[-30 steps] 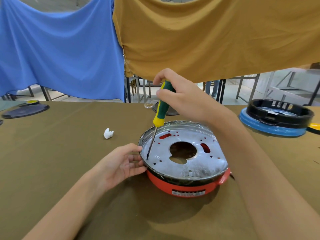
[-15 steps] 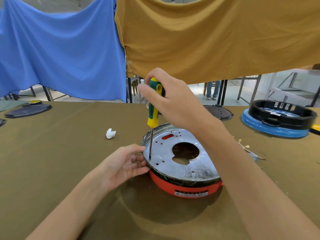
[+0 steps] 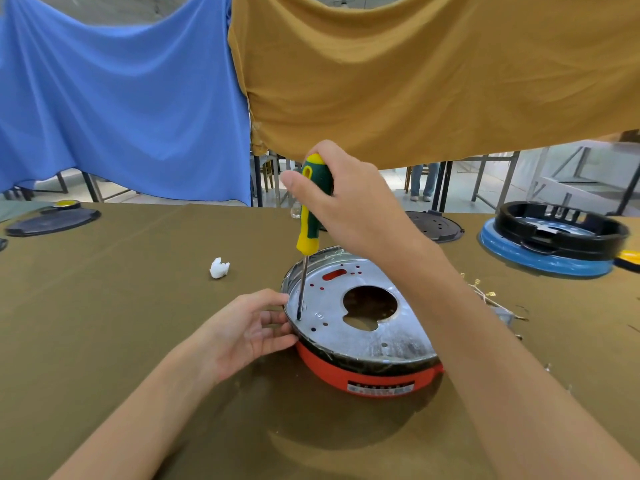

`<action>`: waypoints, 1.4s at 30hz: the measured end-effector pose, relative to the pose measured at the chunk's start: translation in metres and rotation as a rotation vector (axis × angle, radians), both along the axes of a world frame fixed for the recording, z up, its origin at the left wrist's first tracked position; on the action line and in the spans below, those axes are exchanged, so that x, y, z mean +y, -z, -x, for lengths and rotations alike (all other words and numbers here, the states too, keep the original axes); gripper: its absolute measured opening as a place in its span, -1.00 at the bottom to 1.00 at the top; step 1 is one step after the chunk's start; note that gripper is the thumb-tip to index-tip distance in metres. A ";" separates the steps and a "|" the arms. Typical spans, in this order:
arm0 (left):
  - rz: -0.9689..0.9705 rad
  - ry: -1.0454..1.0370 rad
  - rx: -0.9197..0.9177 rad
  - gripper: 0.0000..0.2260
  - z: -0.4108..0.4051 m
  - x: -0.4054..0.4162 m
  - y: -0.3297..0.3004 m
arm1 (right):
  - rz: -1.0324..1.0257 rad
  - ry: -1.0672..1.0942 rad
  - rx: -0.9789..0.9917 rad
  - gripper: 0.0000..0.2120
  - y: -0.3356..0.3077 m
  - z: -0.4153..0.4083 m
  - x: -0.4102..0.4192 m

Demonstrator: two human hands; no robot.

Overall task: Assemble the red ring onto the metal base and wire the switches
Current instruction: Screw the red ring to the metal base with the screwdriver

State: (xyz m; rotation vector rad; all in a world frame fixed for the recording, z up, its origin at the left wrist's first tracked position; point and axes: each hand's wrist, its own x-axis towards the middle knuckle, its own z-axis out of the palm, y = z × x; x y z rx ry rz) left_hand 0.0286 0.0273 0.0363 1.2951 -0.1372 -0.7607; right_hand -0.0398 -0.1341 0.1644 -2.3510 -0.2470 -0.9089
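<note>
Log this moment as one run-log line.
right hand grips screwdriver | tip on metal base | left hand steadies rim | red ring beneath

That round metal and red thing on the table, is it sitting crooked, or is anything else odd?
Yes. The metal base on the red ring is tipped, its near edge lower than its far edge, while the left hand steadies its rim. The right hand holds a screwdriver upright on it.
</note>
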 end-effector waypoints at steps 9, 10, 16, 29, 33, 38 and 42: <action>-0.004 -0.010 -0.001 -0.62 0.001 -0.002 -0.001 | -0.066 -0.119 0.091 -0.74 -0.005 0.002 -0.013; -0.004 -0.012 -0.004 -0.63 0.002 -0.002 -0.002 | -0.064 -0.109 0.074 -0.73 -0.004 0.002 -0.012; -0.016 -0.019 -0.040 -0.55 0.004 -0.003 -0.002 | -0.154 -0.140 -0.046 -0.76 0.004 -0.003 -0.008; -0.028 -0.152 -0.134 -0.80 -0.002 -0.002 -0.005 | -0.693 0.093 -0.023 -0.80 0.020 0.037 -0.093; -0.024 -0.257 -0.179 -0.85 -0.005 -0.001 -0.005 | -1.099 0.008 0.221 -0.84 0.067 0.061 -0.120; -0.031 -0.208 -0.222 -0.77 -0.001 -0.001 -0.005 | -1.486 -0.002 0.069 -0.90 0.094 0.076 -0.127; -0.165 -0.077 -0.237 -0.88 0.005 0.003 -0.002 | -1.319 0.087 0.093 -0.93 0.096 0.080 -0.129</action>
